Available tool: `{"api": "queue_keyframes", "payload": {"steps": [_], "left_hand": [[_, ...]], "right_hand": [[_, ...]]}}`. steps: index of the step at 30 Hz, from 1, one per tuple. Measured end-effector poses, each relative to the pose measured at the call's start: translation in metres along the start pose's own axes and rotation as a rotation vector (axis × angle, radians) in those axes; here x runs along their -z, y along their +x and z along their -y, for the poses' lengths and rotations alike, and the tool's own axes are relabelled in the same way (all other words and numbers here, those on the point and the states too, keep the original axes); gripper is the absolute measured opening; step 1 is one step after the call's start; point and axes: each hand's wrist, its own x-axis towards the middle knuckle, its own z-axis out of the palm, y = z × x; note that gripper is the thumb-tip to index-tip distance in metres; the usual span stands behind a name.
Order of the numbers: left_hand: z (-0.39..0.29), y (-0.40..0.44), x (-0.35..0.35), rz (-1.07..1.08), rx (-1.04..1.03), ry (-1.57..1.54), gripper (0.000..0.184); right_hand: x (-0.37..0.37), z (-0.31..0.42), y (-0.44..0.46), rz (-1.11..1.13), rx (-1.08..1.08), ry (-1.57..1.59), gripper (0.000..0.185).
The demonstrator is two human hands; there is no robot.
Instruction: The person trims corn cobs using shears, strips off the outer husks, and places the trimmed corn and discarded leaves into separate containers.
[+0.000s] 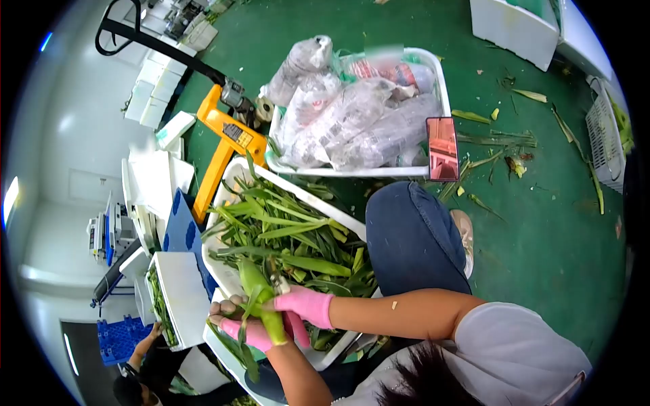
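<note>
An ear of corn (254, 284) in green husk lies between my two pink-gloved hands, over the near end of a white tub (308, 195) of loose green leaves (291, 227). From the lower left, my left hand (247, 330) is wrapped round its lower part. My right hand (301, 308) is closed against the ear's right side, close to a small pale object whose kind I cannot make out. A long leaf hangs down beside my left hand.
A white crate (352, 173) of filled plastic bags (359, 122) stands ahead, with a phone (443, 149) at its corner. A yellow pallet jack (233, 132) is left of it. Another person (139, 389) is at the lower left. Leaf scraps litter the green floor.
</note>
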Motion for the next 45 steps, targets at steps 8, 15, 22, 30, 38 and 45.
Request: {"api": "queue_keyframes", "payload": {"steps": [8, 15, 22, 30, 38, 45], "left_hand": [[-0.006, -0.043, 0.032, -0.172, 0.454, -0.226, 0.036], [-0.038, -0.032, 0.141, 0.969, 1.474, 0.505, 0.058], [-0.046, 0.098, 0.114, 0.482, 0.51, -0.106, 0.055], [0.006, 0.108, 0.092, 0.39, 0.269, 0.388, 0.066], [0.003, 0.131, 0.127, 0.531, 0.271, 0.927, 0.057], [-0.027, 0.08, 0.084, 0.623, -0.15, 1.59, 0.069]], "right_hand": [[0.02, 0.01, 0.021, -0.303, 0.253, -0.487, 0.05], [0.005, 0.022, 0.01, -0.216, 0.374, -0.671, 0.055], [-0.016, 0.013, 0.004, -0.218, 0.103, -0.44, 0.064], [0.01, 0.016, 0.018, -0.224, 0.062, -1.212, 0.046], [-0.011, 0.012, 0.01, -0.236, 0.54, -1.314, 0.062], [-0.015, 0.003, 0.022, -0.177, -0.06, -1.16, 0.076]]}}
